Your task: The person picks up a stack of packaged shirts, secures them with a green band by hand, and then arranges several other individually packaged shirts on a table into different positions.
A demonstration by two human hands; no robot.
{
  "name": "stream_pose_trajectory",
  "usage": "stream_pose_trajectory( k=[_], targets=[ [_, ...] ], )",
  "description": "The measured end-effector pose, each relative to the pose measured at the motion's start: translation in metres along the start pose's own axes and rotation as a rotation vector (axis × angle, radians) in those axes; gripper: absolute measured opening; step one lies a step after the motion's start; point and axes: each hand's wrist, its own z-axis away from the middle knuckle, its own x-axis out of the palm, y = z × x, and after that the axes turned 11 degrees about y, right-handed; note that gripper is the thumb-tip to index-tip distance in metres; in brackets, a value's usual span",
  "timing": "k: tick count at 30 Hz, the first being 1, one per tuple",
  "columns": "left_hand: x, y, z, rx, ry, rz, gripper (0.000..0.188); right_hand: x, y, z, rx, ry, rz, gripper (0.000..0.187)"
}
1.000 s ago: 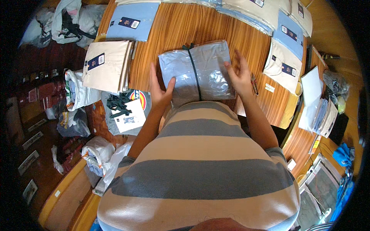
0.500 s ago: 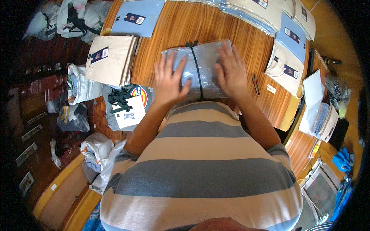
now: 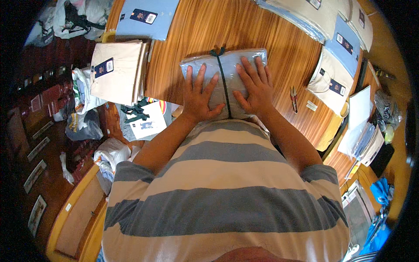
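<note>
A flat bundle in clear plastic wrap (image 3: 233, 61) lies on the wooden table (image 3: 209, 26) right in front of my body. Around its middle runs a dark green cord (image 3: 224, 81), knotted at the far edge. My left hand (image 3: 198, 98) rests on the bundle's left part, fingers spread. On the right part lies my right hand (image 3: 255, 89), its fingers also stretched out. Neither hand grips anything. What is inside the wrap looks pale blue-grey; its kind cannot be made out.
Small red-handled thread snips (image 3: 294, 99) lie right of the bundle. Folded beige garments (image 3: 118, 72) and a blue folded garment (image 3: 146, 19) with dark tags sit at left. More folded garments (image 3: 329, 81) line the right edge. Plastic bags (image 3: 85, 124) stand beyond the left edge.
My hands stay flat on the bundle; the right hand has shifted inward and nearer to me, and the left has slid slightly. The camera view has shifted a little.
</note>
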Motion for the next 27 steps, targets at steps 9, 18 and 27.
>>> stream_pose_trajectory(
  k=[9, 18, 27],
  targets=[
    [0.006, -0.006, 0.003, -0.027, -0.033, 0.028, 0.086, 0.004, 0.005, -0.001, 0.037, -0.060, -0.015, 0.077],
    [0.009, -0.005, 0.008, 0.008, 0.014, 0.007, 0.087, 0.006, 0.007, 0.005, 0.045, -0.033, -0.041, 0.074],
    [-0.002, 0.002, 0.000, 0.013, 0.093, 0.036, 0.097, 0.001, 0.001, 0.001, -0.018, 0.064, -0.052, 0.073]
  ],
)
